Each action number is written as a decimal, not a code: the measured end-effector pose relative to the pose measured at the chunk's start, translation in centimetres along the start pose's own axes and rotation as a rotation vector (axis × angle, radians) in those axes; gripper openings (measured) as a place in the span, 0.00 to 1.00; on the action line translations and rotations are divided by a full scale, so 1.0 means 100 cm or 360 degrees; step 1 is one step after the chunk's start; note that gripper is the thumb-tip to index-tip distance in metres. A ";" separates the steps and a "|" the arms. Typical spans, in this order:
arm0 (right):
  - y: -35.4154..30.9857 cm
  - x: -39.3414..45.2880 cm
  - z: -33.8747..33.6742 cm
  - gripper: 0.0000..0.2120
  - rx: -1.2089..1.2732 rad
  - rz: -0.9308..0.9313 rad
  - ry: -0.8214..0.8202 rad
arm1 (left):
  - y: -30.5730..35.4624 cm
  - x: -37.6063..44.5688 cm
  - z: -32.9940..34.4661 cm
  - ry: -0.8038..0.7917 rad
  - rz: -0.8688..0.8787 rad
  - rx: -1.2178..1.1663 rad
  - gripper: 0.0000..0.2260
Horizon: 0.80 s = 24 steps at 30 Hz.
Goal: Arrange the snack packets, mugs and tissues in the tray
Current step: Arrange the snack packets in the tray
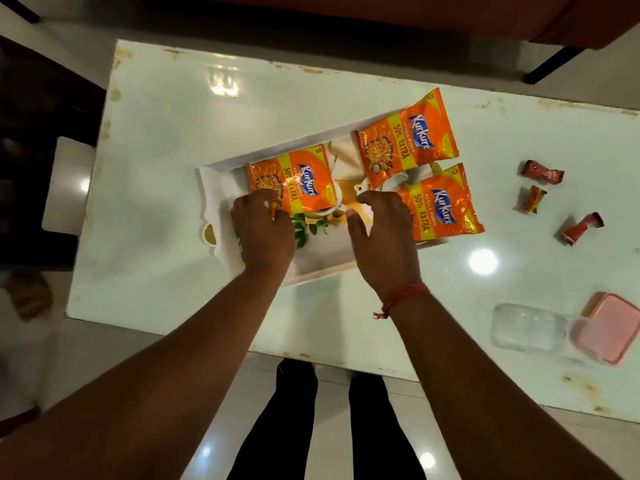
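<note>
Snack packets (408,140) atop tray (211,188)

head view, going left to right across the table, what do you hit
tray → left snack packet → right snack packet → candy wrappers → pink lid

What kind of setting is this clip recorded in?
Probably a home living or dining room. A glossy, chipped low table stands on a tiled floor, with upholstered seating at its far side. A serving tray holds three snack packets.
</note>
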State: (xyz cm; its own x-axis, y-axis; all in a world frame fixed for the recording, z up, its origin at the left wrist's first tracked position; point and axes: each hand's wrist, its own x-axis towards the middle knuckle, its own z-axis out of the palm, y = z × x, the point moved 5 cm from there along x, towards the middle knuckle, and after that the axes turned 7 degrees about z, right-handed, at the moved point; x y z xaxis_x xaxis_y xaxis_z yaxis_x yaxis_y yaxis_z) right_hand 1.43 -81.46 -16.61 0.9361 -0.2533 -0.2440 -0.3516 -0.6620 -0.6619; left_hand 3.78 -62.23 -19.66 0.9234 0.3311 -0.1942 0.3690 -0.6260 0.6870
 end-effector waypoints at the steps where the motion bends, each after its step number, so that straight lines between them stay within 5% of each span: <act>1: -0.005 0.003 0.012 0.15 0.0031 0.0049 -0.0058 | -0.009 0.009 -0.005 0.0036 -0.0027 0.0055 0.13; 8: -0.039 0.054 0.066 0.23 0.0154 0.0564 -0.0279 | -0.025 0.041 -0.007 -0.0169 -0.0267 -0.0215 0.15; 12: -0.042 0.065 0.070 0.17 0.0409 0.0817 -0.0355 | -0.026 0.041 -0.009 -0.0230 -0.0315 -0.0283 0.15; 20: -0.019 0.047 0.015 0.05 0.0235 0.0512 -0.0104 | 0.004 0.009 0.015 -0.0346 -0.0382 -0.0636 0.18; 24: 0.001 0.044 -0.010 0.13 0.0083 0.0433 -0.0019 | 0.015 0.002 0.050 -0.0591 -0.0198 -0.0500 0.21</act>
State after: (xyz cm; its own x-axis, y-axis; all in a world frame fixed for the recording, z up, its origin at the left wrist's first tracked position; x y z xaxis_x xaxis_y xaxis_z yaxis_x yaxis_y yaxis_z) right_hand 5.50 -83.40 -17.04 0.8075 -0.4080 -0.4260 -0.5895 -0.5338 -0.6062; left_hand 4.99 -66.59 -22.16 0.8710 0.0805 -0.4847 0.4815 -0.3363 0.8094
